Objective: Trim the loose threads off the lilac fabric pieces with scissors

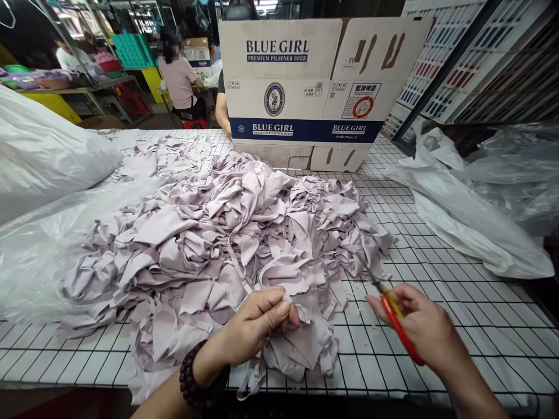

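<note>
A large heap of pale mauve fabric pieces (187, 233) is spread over the grid-patterned tabletop (437, 250). At the near side of the heap, my left hand (262, 317) is closed, pinching a fabric piece (301, 308) between thumb and fingers. A dark beaded bracelet (192, 372) circles that wrist. To the right of the heap, my right hand (419, 323) grips scissors (399, 329) with red and yellow handles. Their dark tips point up and left toward the fabric and look slightly blurred. The two hands are well apart.
A white and blue cardboard box (283, 75) stands behind the heap, with another person's arm (222, 110) beside it. Plastic bags lie left (52, 151) and right (476, 203). A seated person (183, 81) is farther back. White crates (458, 64) are stacked at the right.
</note>
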`<state>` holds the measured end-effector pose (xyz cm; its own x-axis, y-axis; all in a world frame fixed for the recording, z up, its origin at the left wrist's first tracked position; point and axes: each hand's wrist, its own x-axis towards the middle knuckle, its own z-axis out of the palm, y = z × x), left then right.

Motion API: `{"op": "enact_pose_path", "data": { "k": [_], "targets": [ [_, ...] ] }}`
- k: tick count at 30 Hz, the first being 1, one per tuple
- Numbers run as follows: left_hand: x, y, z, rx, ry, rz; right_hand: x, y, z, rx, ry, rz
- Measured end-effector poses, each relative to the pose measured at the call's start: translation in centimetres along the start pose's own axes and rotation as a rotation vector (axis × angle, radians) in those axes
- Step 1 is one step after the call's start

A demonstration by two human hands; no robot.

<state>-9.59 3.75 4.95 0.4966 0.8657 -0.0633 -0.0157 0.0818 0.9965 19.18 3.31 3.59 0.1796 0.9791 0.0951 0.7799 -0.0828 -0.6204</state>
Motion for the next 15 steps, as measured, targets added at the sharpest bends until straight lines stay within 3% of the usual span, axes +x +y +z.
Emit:
{"op": "enact_pose_path", "data": {
  "k": [3, 5, 8, 11, 13, 14, 15],
  "targets": [
    [-0.5, -0.4, -1.4, 0.089, 0.034, 0.002, 0.7, 3.0, -0.6, -0.088, 0.042, 0.162],
    [-1.0, -0.6, -2.3, 0.241, 0.075, -0.025, 1.3, 3.3, 0.0, 0.067, -0.032, 0.125],
    [-2.1, -0.6, -3.2, 0.588, 0.189, -0.129, 2.9, 1.1, 2.7, 0.312, -0.197, -0.031],
    [-3.5, -0.1, -3.0, 0.874, 0.503, -0.185, 5.0, -2.5, 6.1, 0.358, -0.278, -0.155],
    [-4.0, 0.5, -2.0, 0.908, 0.731, -0.11, 6.0, -4.5, 7.8, 0.347, -0.295, -0.208],
    [-4.0, 0.7, -1.1, 0.841, 0.776, -0.055, 6.4, -5.1, 8.3, 0.337, -0.29, -0.223],
    [-3.8, 0.8, -0.1, 0.71, 0.741, -0.019, 6.5, -5.6, 8.6, 0.33, -0.279, -0.232]
  ]
}}
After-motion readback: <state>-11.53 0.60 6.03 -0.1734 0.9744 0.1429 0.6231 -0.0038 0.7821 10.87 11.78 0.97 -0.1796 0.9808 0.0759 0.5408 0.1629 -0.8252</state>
